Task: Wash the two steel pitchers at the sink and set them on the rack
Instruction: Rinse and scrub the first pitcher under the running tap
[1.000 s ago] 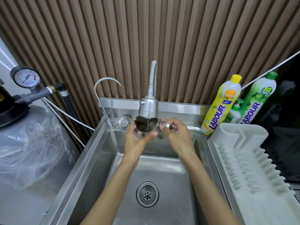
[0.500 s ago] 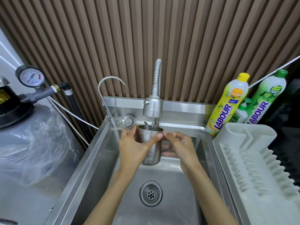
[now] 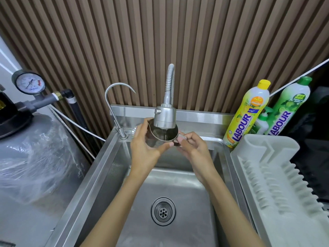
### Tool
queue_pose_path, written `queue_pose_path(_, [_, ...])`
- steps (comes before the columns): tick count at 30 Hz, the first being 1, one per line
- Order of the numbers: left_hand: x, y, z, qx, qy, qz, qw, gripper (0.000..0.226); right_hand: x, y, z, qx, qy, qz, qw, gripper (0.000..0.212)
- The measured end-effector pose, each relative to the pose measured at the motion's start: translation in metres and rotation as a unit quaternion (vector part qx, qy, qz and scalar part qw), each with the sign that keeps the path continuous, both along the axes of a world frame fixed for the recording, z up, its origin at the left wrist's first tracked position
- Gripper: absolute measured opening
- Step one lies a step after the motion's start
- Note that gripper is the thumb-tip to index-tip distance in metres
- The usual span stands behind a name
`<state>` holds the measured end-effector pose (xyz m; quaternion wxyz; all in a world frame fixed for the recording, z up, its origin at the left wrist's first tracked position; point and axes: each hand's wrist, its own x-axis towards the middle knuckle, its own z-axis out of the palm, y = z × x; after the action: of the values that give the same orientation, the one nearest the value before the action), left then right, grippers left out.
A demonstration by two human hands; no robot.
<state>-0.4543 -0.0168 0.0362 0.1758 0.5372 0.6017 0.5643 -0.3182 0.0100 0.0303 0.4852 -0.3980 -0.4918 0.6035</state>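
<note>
One steel pitcher [image 3: 162,135] is held up under the spray head of the flexible tap [image 3: 165,116], its mouth tilted towards me, and water runs into it. My left hand [image 3: 145,146] wraps round its left side and bottom, thumb across the front. My right hand [image 3: 193,146] pinches its handle on the right. Both hands are above the back of the steel sink [image 3: 106,168]. The white plastic dish rack [image 3: 277,177] lies to the right of the sink with nothing on it. I see no second pitcher.
A thin gooseneck tap [image 3: 117,102] stands at the sink's back left corner. Two dish soap bottles, yellow [image 3: 246,113] and green [image 3: 286,107], stand behind the rack. A plastic-wrapped tank [image 3: 33,150] with a pressure gauge [image 3: 29,82] is on the left. The drain [image 3: 163,211] lies below.
The pitcher was lowered upright below the tap half a second ago; now both hands have raised it close under the spray head again and tilted its mouth towards me.
</note>
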Motion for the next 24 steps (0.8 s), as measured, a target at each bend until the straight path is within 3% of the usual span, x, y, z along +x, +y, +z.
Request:
queue_pose_path(3, [-0.005, -0.001, 0.006, -0.016, 0.084, 0.070, 0.994, 0.086, -0.010, -0.001, -0.005, -0.058, 0.066, 0.016, 0.996, 0.017])
queue_pose_path(5, [-0.007, -0.003, 0.007, -0.028, 0.131, 0.104, 0.986, 0.083, -0.014, -0.004, -0.005, -0.079, 0.055, 0.013, 0.995, 0.017])
queue_pose_path(8, [-0.008, -0.009, 0.008, -0.070, 0.123, 0.116, 0.983, 0.083, -0.011, -0.009, 0.004, -0.090, 0.006, 0.001, 0.996, 0.019])
queue_pose_path(10, [-0.009, -0.012, 0.007, -0.114, 0.064, 0.099, 0.986, 0.078, -0.007, -0.010, 0.015, -0.086, -0.056, -0.020, 0.995, 0.023])
queue_pose_path(13, [-0.008, -0.014, 0.003, -0.187, -0.121, 0.007, 0.975, 0.046, -0.002, -0.010, 0.028, -0.028, -0.218, -0.065, 0.973, 0.031])
queue_pose_path(15, [-0.008, -0.015, -0.004, -0.205, -0.237, -0.075, 0.947, 0.049, -0.001, -0.012, 0.034, 0.044, -0.318, -0.096, 0.942, 0.033])
queue_pose_path(18, [-0.006, -0.011, -0.014, -0.198, -0.278, -0.144, 0.929, 0.050, 0.001, -0.019, 0.042, 0.124, -0.409, -0.118, 0.896, 0.027])
queue_pose_path(21, [-0.004, -0.003, -0.015, -0.152, -0.277, -0.152, 0.936, 0.048, 0.005, -0.014, 0.038, 0.113, -0.366, -0.115, 0.916, 0.020])
queue_pose_path(24, [-0.005, 0.004, -0.010, -0.082, -0.235, -0.111, 0.962, 0.055, 0.006, -0.003, 0.022, 0.031, -0.158, -0.061, 0.985, 0.019])
